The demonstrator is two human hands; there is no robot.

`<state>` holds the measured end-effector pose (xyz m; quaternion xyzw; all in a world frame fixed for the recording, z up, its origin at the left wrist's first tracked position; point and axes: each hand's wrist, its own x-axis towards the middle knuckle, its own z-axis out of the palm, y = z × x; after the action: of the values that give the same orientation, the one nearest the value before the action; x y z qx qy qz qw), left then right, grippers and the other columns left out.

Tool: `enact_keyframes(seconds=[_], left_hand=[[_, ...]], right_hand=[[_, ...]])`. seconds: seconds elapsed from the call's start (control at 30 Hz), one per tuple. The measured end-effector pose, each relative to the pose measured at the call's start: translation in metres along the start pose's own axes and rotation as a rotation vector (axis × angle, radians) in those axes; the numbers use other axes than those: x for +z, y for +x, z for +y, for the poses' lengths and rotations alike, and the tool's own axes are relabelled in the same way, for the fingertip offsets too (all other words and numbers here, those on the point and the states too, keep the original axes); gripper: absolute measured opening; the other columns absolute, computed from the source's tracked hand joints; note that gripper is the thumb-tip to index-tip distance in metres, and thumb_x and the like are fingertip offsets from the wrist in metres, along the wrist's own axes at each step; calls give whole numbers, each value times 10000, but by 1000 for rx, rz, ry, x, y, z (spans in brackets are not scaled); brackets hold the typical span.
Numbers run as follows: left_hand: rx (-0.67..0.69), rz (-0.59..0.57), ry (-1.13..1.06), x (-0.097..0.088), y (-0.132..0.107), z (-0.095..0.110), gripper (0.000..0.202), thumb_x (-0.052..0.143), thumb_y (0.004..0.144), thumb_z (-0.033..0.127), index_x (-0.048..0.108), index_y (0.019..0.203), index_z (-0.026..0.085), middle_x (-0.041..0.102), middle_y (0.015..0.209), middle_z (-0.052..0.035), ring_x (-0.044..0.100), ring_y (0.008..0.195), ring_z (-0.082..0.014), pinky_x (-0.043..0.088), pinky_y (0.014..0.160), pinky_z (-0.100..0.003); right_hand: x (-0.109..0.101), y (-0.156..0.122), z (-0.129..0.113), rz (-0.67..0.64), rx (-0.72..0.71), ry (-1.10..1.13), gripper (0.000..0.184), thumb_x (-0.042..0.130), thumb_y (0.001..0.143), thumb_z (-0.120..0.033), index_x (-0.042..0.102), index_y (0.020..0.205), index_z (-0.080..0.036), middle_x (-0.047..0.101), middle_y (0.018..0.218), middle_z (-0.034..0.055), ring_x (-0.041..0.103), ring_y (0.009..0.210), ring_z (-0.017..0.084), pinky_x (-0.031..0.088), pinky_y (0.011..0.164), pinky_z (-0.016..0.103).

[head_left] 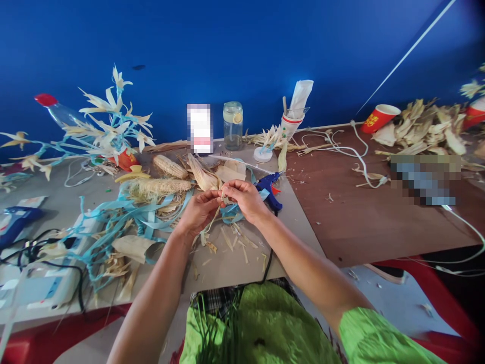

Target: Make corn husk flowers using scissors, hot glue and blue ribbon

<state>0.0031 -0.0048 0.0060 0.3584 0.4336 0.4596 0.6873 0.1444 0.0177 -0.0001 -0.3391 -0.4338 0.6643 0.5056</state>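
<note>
My left hand (199, 210) and my right hand (244, 198) meet above the grey table (227, 263), fingers pinched together on a small piece of pale corn husk (226, 198). A thin husk strip hangs down from my left hand. Just beyond the hands lie dried corn cobs (162, 186), a folded husk (202, 174) and a tangle of light blue ribbon (132, 215). A blue glue gun (270, 188) rests right behind my right hand.
A husk-flower branch (109, 121) stands at left. A glass jar (232, 125), a paper cup (291, 124) and a white lid (262, 154) sit at the back. A brown table (359, 212) at right carries white cable, red cups and a husk pile (424, 129). Black cables lie at left.
</note>
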Motion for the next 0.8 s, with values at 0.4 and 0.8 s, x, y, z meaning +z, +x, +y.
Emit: enact_keyframes(seconds=[0.4, 0.8], left_hand=[[-102, -48, -114, 2, -4, 5, 248, 793, 598, 199, 638, 771, 110, 611, 571, 2, 492, 408, -54, 370, 412, -165], [79, 29, 46, 1, 1, -5, 222, 742, 669, 279, 581, 745, 146, 601, 578, 14, 410, 404, -33, 261, 406, -170]], right_hand=[[2, -4, -5, -114, 18, 111, 184, 693, 679, -331, 610, 698, -168, 584, 591, -37, 548, 502, 86, 455, 573, 249], [1, 1, 3, 51, -1, 24, 188, 700, 638, -329, 609, 682, -170, 577, 595, -37, 473, 525, 70, 371, 540, 220]])
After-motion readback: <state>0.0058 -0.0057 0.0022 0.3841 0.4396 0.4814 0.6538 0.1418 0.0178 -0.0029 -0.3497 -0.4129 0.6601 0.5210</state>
